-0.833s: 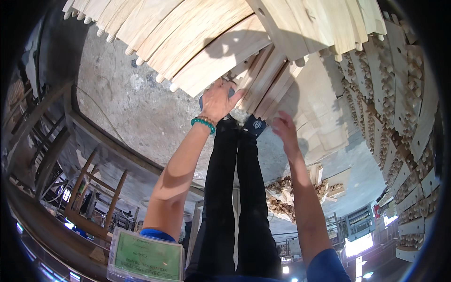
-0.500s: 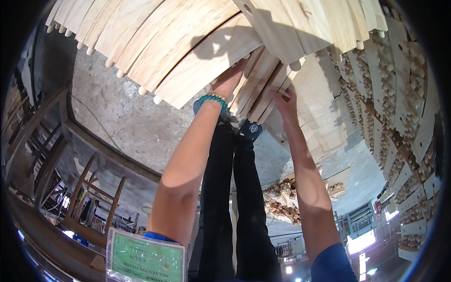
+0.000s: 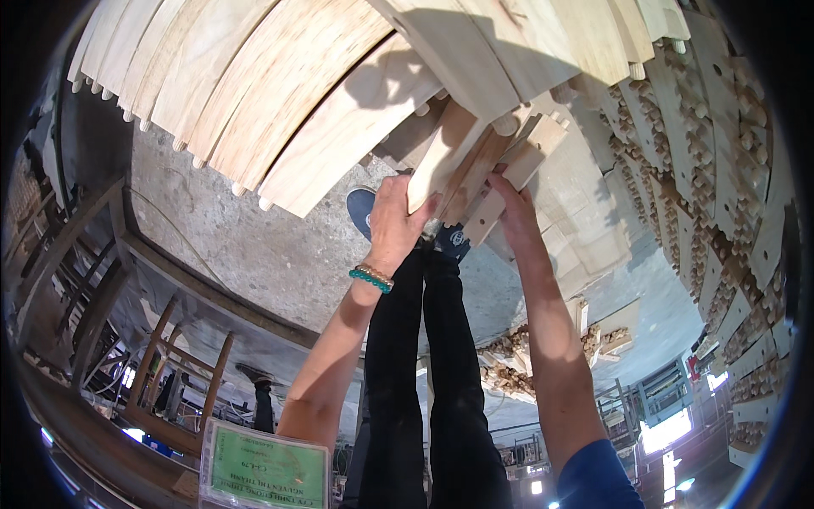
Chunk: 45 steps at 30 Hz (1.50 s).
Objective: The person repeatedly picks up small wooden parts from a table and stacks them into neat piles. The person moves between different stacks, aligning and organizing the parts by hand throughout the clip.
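Observation:
My left hand (image 3: 397, 219), with a beaded bracelet at the wrist, is closed around the near end of a pale wooden slat (image 3: 447, 151). Its thumb lies on the right side and the fingers on the left. My right hand (image 3: 517, 212) grips another wooden slat (image 3: 530, 157) by its right edge; this one has small holes and a short peg at its far end. Between the two slats lies a browner wooden piece (image 3: 479, 170). The far ends of the left slat and the browner piece pass beneath the overhanging boards, so they are hidden.
Curved boards with round pegs (image 3: 305, 93) are stacked ahead, beside more boards (image 3: 475, 51) at another angle. Tall piles of pegged pieces (image 3: 678, 170) stand at right. A metal frame (image 3: 212, 284) is at left. Wood offcuts (image 3: 509, 365) lie on the floor near my right forearm.
My left hand has drawn back toward me from beneath the stacked boards and now holds the left slat's near end. The right slat has shifted and tilted in my right hand.

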{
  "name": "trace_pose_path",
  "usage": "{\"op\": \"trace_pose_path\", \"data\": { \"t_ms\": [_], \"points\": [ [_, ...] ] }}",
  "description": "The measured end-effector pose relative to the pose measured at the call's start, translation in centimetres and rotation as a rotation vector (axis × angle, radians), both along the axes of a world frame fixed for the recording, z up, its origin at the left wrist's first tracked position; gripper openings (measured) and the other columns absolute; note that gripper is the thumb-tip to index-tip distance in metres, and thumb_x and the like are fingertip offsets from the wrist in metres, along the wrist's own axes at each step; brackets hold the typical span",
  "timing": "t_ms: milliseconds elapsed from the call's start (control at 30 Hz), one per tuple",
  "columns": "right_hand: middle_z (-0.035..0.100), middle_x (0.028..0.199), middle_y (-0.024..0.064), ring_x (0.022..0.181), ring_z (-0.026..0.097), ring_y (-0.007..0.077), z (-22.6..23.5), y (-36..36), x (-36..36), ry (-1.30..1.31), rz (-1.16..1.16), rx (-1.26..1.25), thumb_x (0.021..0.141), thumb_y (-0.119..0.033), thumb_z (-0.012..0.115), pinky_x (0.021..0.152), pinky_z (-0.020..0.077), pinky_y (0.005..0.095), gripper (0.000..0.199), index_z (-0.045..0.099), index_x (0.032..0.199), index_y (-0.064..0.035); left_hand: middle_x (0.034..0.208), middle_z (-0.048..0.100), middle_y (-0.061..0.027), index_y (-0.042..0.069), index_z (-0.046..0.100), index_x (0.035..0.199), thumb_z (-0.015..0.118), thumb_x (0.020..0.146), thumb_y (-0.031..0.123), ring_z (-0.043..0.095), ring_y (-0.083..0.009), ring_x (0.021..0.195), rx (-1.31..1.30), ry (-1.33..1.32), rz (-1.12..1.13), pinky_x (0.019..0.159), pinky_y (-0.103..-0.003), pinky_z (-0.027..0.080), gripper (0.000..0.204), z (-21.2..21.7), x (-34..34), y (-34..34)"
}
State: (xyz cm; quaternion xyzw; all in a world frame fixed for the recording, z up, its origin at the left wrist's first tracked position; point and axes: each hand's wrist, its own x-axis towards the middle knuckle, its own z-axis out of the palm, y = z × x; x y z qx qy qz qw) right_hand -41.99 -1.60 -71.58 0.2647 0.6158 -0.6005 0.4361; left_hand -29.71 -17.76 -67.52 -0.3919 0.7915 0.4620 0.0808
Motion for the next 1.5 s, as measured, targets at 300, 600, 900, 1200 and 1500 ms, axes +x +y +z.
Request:
{"op": "trace_pose_path", "data": {
  "t_ms": [300, 600, 900, 1200, 1500],
  "points": [
    [0.059, 0.11, 0.0054, 0.101, 0.058, 0.0172, -0.6, 0.4, -2.8, -0.205, -0.007, -0.197, 0.083, -0.028, 0.067, 0.083, 0.0486, 0.0331, 0.054, 0.044, 0.128, -0.0063, 0.11, 0.06, -0.0192, 0.002, 0.039, 0.13, 0.074, 0.071, 0.038, 0.058, -0.0334, 0.1, 0.285, 0.011, -0.019, 0.085, -0.039, 0.046, 0.077, -2.5, -6.7, -2.3],
    [0.058, 0.115, 0.0098, 0.104, 0.058, 0.0175, 1.0, -0.6, -2.3, -0.32, 0.138, -0.27, 0.088, -0.031, 0.062, 0.087, 0.0482, 0.0309, 0.05, 0.048, 0.124, 0.0004, 0.12, 0.056, -0.0202, -0.002, 0.042, 0.13, 0.078, 0.063, 0.047, 0.055, -0.0254, 0.109, 0.98, -0.044, 0.025, 0.094, -0.034, 0.043, 0.09, -4.4, -7.3, -3.6],
    [0.06, 0.112, 0.0161, 0.103, 0.059, 0.0231, 7.5, 5.0, 3.9, -0.418, 0.195, -0.106, 0.085, -0.016, 0.062, 0.09, 0.0476, 0.0341, 0.043, 0.051, 0.121, 0.0052, 0.127, 0.051, -0.0147, -0.002, 0.033, 0.137, 0.074, 0.074, 0.032, 0.049, -0.0198, 0.116, 1.394, 0.056, 0.352, 0.1, -0.032, 0.038, 0.082, -0.7, 2.9, 0.8],
    [0.059, 0.114, 0.0147, 0.106, 0.057, 0.0235, 23.0, 0.1, 4.5, -0.582, 0.283, -0.087, 0.074, -0.001, 0.067, 0.091, 0.0459, 0.0346, 0.053, 0.05, 0.124, 0.003, 0.127, 0.051, -0.0156, 0.001, 0.034, 0.137, 0.079, 0.063, 0.037, 0.054, -0.0266, 0.113, 1.893, 0.163, 0.837, 0.094, -0.039, 0.048, 0.094, 12.4, 11.8, -0.7],
    [0.056, 0.12, 0.0113, 0.109, 0.053, 0.0182, 41.7, -8.0, 3.2, -0.345, 0.634, -0.231, 0.075, -0.009, 0.07, 0.094, 0.0426, 0.0324, 0.064, 0.042, 0.131, 0.0017, 0.127, 0.053, -0.0132, 0.008, 0.038, 0.137, 0.076, 0.058, 0.047, 0.056, -0.0302, 0.11, 1.664, 0.749, 1.127, 0.091, -0.047, 0.049, 0.097, 30.1, 15.2, -1.1]
  ]
}}
